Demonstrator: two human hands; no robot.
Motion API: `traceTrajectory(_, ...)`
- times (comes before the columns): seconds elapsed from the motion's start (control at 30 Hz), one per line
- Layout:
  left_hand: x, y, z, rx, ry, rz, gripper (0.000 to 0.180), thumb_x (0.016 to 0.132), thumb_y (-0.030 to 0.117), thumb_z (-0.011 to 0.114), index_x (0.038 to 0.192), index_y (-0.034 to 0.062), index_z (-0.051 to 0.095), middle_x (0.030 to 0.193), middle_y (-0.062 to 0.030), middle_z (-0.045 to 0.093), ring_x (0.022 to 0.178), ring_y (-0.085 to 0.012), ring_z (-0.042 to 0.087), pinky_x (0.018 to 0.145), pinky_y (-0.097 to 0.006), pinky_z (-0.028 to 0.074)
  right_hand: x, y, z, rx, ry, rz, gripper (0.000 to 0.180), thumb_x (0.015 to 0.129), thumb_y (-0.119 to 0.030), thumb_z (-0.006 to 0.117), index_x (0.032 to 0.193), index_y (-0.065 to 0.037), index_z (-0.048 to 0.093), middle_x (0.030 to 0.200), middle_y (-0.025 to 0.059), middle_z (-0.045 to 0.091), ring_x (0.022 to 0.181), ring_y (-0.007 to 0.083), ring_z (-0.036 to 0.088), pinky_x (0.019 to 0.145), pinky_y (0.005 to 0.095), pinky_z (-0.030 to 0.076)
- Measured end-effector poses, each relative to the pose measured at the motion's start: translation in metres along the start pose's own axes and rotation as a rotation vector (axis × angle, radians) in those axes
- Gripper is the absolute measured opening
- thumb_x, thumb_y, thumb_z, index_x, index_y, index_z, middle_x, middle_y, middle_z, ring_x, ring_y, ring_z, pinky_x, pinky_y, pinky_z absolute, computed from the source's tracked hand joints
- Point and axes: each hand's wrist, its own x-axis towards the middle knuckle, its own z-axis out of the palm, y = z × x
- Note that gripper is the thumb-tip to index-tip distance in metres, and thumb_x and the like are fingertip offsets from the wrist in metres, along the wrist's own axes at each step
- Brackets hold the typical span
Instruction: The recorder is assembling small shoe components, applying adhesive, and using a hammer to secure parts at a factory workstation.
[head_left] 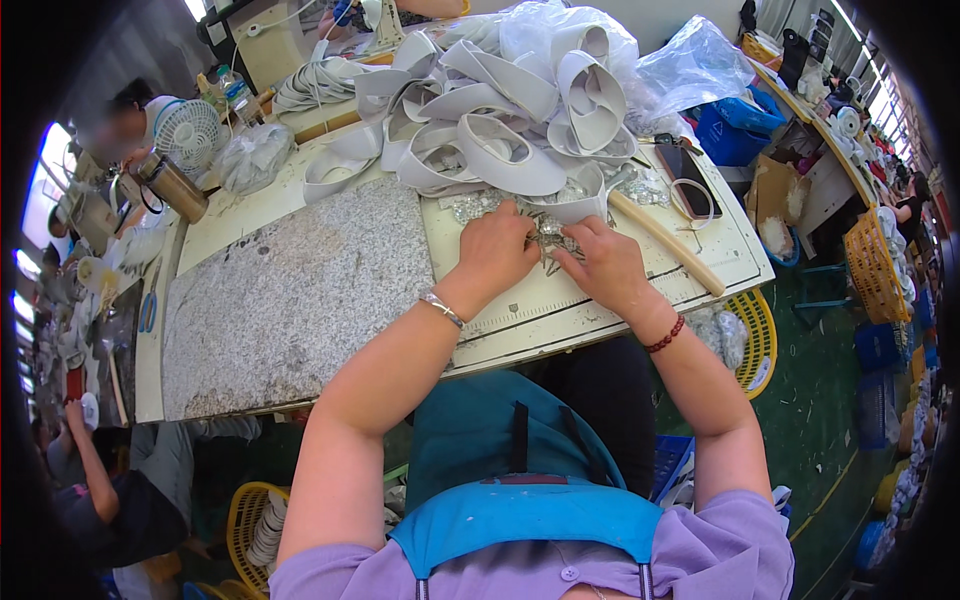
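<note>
Shiny metal pieces (549,229) lay on the table (735,266) between the left grip (497,246) and the right grip (611,263), near both; whether either was clamped on them, I could not tell.

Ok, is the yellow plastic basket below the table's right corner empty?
No: translucent plastic packaging lies inside the yellow plastic basket; cannot tell how full.
</note>
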Motion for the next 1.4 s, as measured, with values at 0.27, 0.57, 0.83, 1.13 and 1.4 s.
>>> traceTrajectory(0.27, 0.009, 0.009, 0.005, -0.074, 0.201, 0.176, 0.038, 0.069, 0.015, 0.062, 0.106, 0.0104, 0.062, 0.105, -0.0091, 0.057, 0.092, -0.0272, 0.056, 0.08, -0.039, 0.042, -0.005, 0.009, 0.004, -0.011, 0.147, 0.002, 0.02, 0.077, -0.014, 0.062, 0.096, -0.007, 0.059, 0.091, 0.0093, 0.06, 0.073, 0.0273, 0.06, 0.063, 0.0366, 0.049)
traceTrajectory(0.57, 0.017, -0.004, 0.012, -0.069, 0.228, 0.248, 0.039, 0.072, 0.019, 0.06, 0.11, 0.0114, 0.06, 0.115, -0.0101, 0.054, 0.109, -0.0256, 0.048, 0.092, -0.04, 0.032, 0.032, 0.044, -0.011, -0.032, 0.338, 0.008, 0.021, 0.077, -0.009, 0.059, 0.098, -0.005, 0.057, 0.098, 0.0108, 0.059, 0.082, 0.0296, 0.059, 0.069, 0.0385, 0.048)
traceTrajectory(0.83, 0.022, 0.005, 0.011, 0.084, 0.065, 0.313, 0.026, 0.069, 0.015, 0.06, 0.094, 0.0101, 0.065, 0.105, -0.0074, 0.057, 0.1, -0.0238, 0.051, 0.085, -0.038, 0.036, 0.025, 0.049, -0.018, 0.148, 0.155, 0.252, 0.01, 0.078, -0.014, 0.058, 0.076, -0.004, 0.061, 0.073, 0.0118, 0.06, 0.07, 0.0283, 0.06, 0.063, 0.0367, 0.047)
traceTrajectory(1.13, 0.005, -0.026, 0.012, -0.113, 0.189, 0.155, 0.015, 0.066, 0.01, 0.059, 0.08, 0.004, 0.062, 0.081, -0.0131, 0.056, 0.076, -0.0318, 0.054, 0.067, -0.04, 0.044, -0.001, 0.008, 0.041, -0.013, -0.05, 0.177, 0.026, 0.075, -0.032, 0.062, 0.079, -0.007, 0.059, 0.082, 0.0132, 0.057, 0.074, 0.0316, 0.06, 0.061, 0.0417, 0.049)
traceTrajectory(1.4, 0.016, -0.019, 0.006, -1.096, -0.078, -0.376, 0.013, 0.081, 0.007, 0.044, 0.086, 0.0048, 0.056, 0.067, -0.0012, 0.054, 0.052, -0.0095, 0.053, 0.044, -0.024, 0.041, 0.001, 0.009, 0.044, -0.055, 0.037, 0.12, 0.011, 0.077, -0.014, 0.055, 0.074, -0.005, 0.06, 0.081, 0.013, 0.056, 0.069, 0.0293, 0.061, 0.06, 0.0393, 0.049)
